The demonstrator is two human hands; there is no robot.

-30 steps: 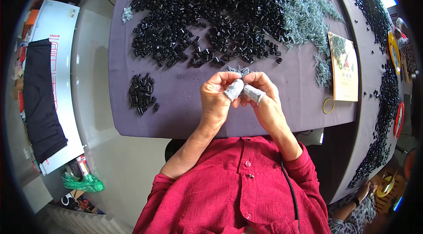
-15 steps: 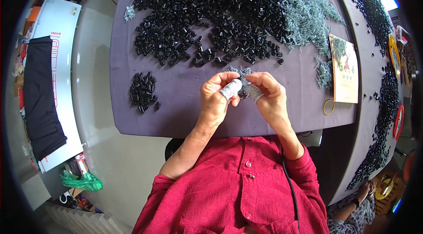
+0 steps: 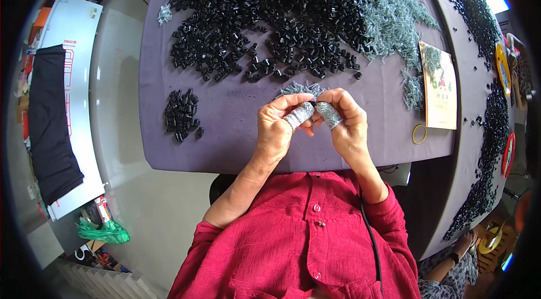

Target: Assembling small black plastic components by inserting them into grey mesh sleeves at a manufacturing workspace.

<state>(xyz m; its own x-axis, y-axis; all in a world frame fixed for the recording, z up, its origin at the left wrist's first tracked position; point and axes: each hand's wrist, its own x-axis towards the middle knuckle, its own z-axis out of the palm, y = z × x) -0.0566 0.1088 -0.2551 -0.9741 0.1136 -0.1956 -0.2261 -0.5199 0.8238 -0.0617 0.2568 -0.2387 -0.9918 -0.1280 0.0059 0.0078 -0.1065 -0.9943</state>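
Note:
My left hand [image 3: 275, 121] and my right hand [image 3: 348, 121] meet fingertip to fingertip above the near part of the table. Both thumbs wear speckled grey-white covers. Each hand is closed in a pinch. A small black plastic piece [image 3: 314, 103] shows between the thumbs, at the left fingertips. What the right fingertips pinch is too small and hidden to tell. Just beyond the fingers lies a little heap of thin clear-grey pins [image 3: 300, 88], partly covered by the hands. Farther off spreads a large pile of black plastic pieces [image 3: 270, 12].
A broad heap of clear-grey pins [image 3: 391, 17] adjoins the black pile. A small cluster of black pieces [image 3: 180, 116] sits at the left. To the right are a booklet [image 3: 438, 88] and a yellow ring [image 3: 419, 134]. Another person's arm [image 3: 445, 268] shows beside a second table.
My hands have drawn closer together, the right thumb now nearly against the left. The pin heap beyond the fingers is more exposed, and a black piece shows between the thumbs.

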